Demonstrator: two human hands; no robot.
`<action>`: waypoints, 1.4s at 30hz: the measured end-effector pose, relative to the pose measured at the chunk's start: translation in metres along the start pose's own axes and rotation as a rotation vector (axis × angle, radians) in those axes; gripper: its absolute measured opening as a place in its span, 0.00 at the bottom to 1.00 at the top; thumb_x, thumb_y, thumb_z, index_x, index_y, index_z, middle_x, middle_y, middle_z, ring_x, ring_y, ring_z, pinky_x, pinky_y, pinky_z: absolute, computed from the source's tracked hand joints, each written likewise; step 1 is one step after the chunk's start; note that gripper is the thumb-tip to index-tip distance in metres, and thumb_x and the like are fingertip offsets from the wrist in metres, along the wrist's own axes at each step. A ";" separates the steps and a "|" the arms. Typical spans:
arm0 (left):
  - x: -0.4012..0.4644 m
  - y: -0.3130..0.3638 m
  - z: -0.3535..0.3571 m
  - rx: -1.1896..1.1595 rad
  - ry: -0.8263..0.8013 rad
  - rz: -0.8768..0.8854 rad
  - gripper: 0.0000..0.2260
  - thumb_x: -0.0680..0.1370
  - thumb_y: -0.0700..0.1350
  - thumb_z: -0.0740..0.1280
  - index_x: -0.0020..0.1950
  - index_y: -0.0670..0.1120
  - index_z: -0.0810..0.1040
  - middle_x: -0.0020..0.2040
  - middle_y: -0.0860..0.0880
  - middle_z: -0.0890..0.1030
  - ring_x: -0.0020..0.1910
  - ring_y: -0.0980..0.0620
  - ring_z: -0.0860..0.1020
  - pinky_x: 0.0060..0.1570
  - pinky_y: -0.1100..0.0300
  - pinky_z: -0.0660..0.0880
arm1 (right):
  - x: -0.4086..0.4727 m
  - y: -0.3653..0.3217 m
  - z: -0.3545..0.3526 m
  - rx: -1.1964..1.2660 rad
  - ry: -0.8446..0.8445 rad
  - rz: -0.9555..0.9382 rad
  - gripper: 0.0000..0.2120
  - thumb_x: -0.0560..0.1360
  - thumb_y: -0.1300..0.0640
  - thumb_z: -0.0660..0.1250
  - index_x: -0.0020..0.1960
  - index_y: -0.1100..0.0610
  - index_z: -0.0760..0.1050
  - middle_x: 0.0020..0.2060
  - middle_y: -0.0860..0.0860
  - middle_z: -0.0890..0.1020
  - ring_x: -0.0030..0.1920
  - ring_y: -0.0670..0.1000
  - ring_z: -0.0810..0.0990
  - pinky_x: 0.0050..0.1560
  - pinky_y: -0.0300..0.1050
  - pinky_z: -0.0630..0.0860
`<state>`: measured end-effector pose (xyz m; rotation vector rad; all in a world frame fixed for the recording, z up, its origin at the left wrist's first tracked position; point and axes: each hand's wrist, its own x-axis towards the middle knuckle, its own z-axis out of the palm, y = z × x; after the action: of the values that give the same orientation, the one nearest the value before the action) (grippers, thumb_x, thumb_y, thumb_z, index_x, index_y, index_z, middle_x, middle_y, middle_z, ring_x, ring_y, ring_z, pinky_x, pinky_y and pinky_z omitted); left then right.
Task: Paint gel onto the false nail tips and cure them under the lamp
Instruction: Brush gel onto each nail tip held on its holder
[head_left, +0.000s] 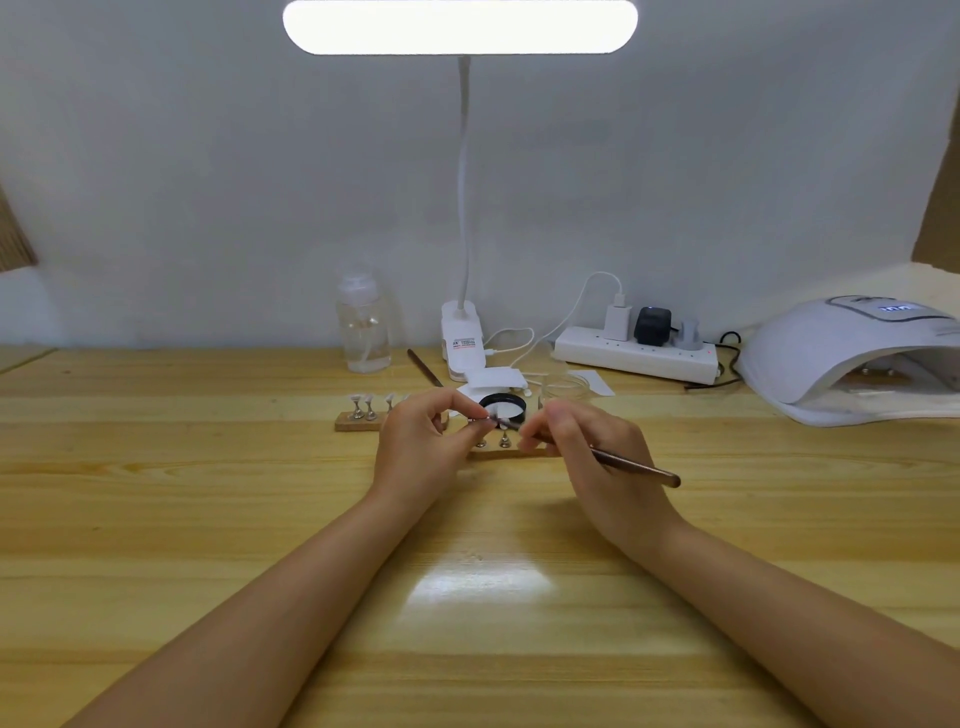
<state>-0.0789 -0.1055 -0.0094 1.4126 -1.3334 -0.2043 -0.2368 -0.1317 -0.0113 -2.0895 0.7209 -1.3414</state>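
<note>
My left hand pinches a small metal nail-tip stand between thumb and fingers, lifted above the wooden table. My right hand grips a bronze gel brush, its tip touching the nail tip on that stand. Just behind sits an open black-rimmed gel jar. A wooden base below my hands carries two more stands. A second wooden base to the left holds three stands with nail tips. The white curing lamp stands at the right.
A clear pump bottle stands at the back left, beside a white clip desk lamp. A power strip with plugs lies against the wall. Another brush, a clear glass dish and white pads lie behind the jar.
</note>
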 end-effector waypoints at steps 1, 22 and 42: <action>0.000 0.000 0.000 -0.002 -0.001 0.000 0.12 0.67 0.41 0.75 0.32 0.55 0.76 0.35 0.37 0.79 0.29 0.55 0.62 0.33 0.61 0.62 | -0.001 0.000 0.000 0.033 0.000 0.004 0.21 0.74 0.42 0.51 0.37 0.51 0.78 0.33 0.46 0.81 0.38 0.42 0.79 0.41 0.37 0.75; -0.002 0.000 0.000 0.009 0.000 -0.003 0.09 0.67 0.40 0.74 0.33 0.52 0.79 0.36 0.46 0.81 0.30 0.55 0.64 0.38 0.57 0.66 | -0.002 -0.002 -0.001 0.004 0.047 -0.005 0.18 0.74 0.43 0.52 0.36 0.46 0.77 0.31 0.45 0.81 0.36 0.40 0.79 0.40 0.35 0.74; -0.003 0.005 -0.001 0.002 -0.015 -0.013 0.07 0.67 0.40 0.74 0.34 0.50 0.80 0.38 0.43 0.82 0.33 0.51 0.66 0.43 0.52 0.67 | 0.001 -0.005 -0.002 -0.066 0.052 -0.004 0.14 0.78 0.49 0.55 0.39 0.46 0.76 0.36 0.42 0.81 0.40 0.41 0.79 0.42 0.40 0.76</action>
<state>-0.0821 -0.1017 -0.0072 1.4241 -1.3368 -0.2232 -0.2374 -0.1290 -0.0064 -2.1152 0.7929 -1.3966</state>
